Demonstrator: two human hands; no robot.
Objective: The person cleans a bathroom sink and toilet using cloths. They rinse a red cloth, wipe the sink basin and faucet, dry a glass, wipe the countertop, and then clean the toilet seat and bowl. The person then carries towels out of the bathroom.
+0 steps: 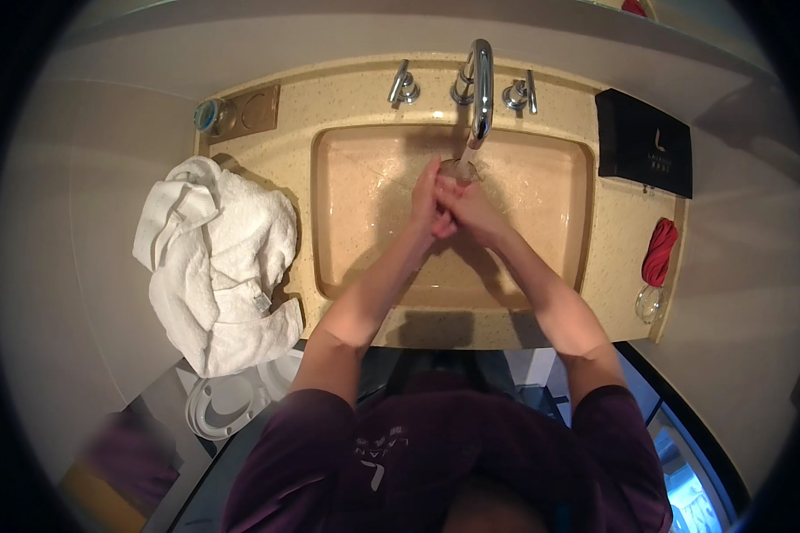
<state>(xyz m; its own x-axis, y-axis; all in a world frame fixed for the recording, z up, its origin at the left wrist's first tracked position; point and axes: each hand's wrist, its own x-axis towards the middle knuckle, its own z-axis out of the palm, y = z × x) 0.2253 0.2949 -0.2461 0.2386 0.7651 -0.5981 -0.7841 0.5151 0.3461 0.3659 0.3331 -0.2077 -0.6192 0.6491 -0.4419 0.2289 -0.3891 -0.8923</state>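
Note:
Both hands are together over the peach-toned basin (353,266), below the chrome faucet (483,86). A stream of water (467,156) runs from its spout, at the hands' far side. My left hand (427,200) is on the left, its fingers pointing toward the back of the basin. Against it lies my right hand (478,212), angled in from the right with blurred, overlapping fingers. A round, clear or shiny shape (455,169) shows under the stream just beyond the fingertips. Whether it is a glass or the drain, and whether either hand grips it, I cannot tell.
Crumpled white towels (220,266) cover the left counter. Behind them stands a glass with a blue top (207,116) on a brown tray (257,110). At right are a black box (643,143) bearing writing, a red cloth bundle (660,253) and a clear glass (649,304). Lever handles (403,85) flank the faucet.

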